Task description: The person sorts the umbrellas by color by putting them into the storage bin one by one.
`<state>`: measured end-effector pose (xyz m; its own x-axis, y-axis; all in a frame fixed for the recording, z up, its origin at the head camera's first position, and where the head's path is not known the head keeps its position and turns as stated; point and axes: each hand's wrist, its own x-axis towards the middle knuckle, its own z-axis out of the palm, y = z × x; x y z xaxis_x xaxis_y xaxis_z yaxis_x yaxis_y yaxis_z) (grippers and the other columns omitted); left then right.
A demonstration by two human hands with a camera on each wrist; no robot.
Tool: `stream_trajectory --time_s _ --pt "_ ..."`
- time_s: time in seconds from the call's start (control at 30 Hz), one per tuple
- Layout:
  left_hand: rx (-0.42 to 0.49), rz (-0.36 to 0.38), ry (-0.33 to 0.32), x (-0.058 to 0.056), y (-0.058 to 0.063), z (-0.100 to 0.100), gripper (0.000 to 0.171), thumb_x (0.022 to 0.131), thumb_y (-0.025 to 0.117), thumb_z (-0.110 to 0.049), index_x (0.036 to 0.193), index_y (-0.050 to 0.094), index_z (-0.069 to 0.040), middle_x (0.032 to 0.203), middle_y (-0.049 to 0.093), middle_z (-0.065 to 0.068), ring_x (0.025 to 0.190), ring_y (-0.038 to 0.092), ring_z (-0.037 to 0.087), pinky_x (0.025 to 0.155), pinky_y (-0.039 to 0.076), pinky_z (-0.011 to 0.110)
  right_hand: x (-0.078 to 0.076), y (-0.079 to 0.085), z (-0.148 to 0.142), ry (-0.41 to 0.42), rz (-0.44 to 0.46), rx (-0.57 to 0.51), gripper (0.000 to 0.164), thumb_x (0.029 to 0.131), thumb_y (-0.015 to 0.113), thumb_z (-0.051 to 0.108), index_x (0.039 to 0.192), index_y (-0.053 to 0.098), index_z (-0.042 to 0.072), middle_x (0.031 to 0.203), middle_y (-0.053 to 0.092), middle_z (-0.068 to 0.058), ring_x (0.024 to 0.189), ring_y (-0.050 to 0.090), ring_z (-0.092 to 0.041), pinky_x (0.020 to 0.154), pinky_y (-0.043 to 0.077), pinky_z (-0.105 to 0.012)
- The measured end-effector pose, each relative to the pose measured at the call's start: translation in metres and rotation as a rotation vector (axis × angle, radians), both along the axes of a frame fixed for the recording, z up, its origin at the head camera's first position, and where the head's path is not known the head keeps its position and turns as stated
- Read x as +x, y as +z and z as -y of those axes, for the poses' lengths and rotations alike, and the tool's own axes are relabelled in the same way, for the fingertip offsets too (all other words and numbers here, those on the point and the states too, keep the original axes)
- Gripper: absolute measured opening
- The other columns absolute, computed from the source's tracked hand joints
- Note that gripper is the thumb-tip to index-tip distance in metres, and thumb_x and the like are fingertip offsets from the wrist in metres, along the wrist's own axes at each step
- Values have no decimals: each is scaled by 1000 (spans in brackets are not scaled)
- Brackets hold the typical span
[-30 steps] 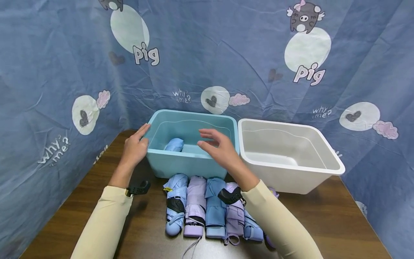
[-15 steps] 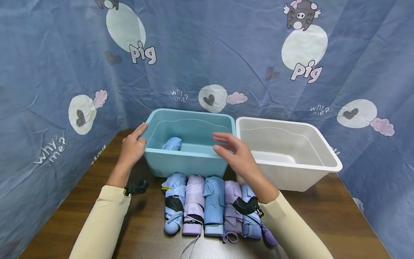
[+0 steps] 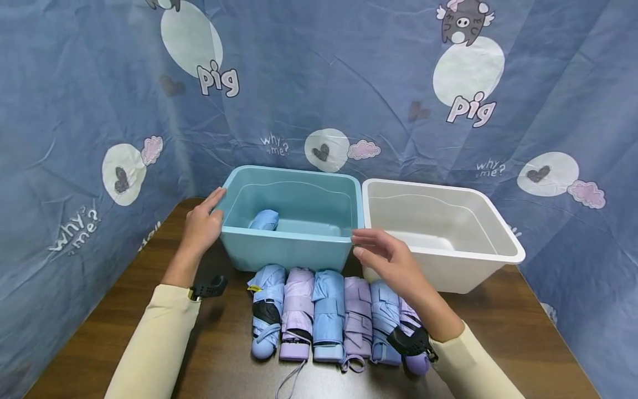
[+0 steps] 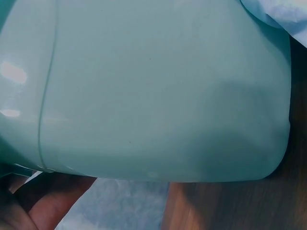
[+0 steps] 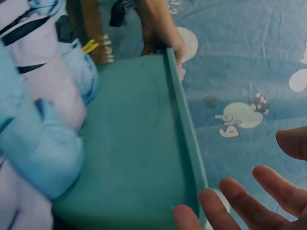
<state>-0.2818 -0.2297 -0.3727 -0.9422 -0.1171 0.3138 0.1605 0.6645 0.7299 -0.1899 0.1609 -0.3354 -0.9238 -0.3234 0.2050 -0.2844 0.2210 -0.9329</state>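
In the head view, my left hand (image 3: 201,223) holds the left rim of a teal plastic bin (image 3: 284,249). The left wrist view shows part of that hand beneath the bin's edge. My right hand (image 3: 391,260) hovers around the teal bin's front right corner, its fingers loosely bent and holding nothing. Inside the teal bin lies a light blue folded umbrella (image 3: 265,220). Several folded umbrellas are lined up before the bins, among them a blue one (image 3: 328,318), a lilac one (image 3: 297,310) and a purple one (image 3: 358,318). My right wrist partly covers the rightmost umbrella (image 3: 416,363).
A white bin (image 3: 448,269) stands directly right of the teal one. Both sit on a dark wooden table (image 3: 219,354), close to a blue patterned cloth (image 3: 279,66) hanging behind. A thin cord (image 3: 291,377) trails from the lilac umbrella toward the front.
My right hand has moved from above the teal bin rightward and down to its front right corner. The left hand stays on the rim. The head view has shifted slightly.
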Motion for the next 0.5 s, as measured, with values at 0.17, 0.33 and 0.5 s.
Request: stream_trajectory --time_s 0.17,0.33,0.5 --pt "13 4 2 1 -1 0 57 92 34 -9 148 40 -17 154 33 0 141 27 33 108 26 56 8 -15 -22 -27 44 76 40 94 63 27 131 57 13 128 60 -9 117 58 -26 88 52 -34" --pt "11 -2 0 0 -2 0 56 93 35 -9 148 41 -18 154 34 -2 141 28 33 108 27 55 14 -35 -44 -62 48 96 41 94 62 23 132 56 9 130 59 -15 116 58 -31 86 52 -31" --pt "19 -3 -6 1 -1 1 56 93 35 -9 148 40 -18 154 33 -3 141 27 33 107 28 55 20 -52 -62 -112 46 111 42 94 62 20 131 55 3 129 57 -21 112 60 -32 83 52 -30"
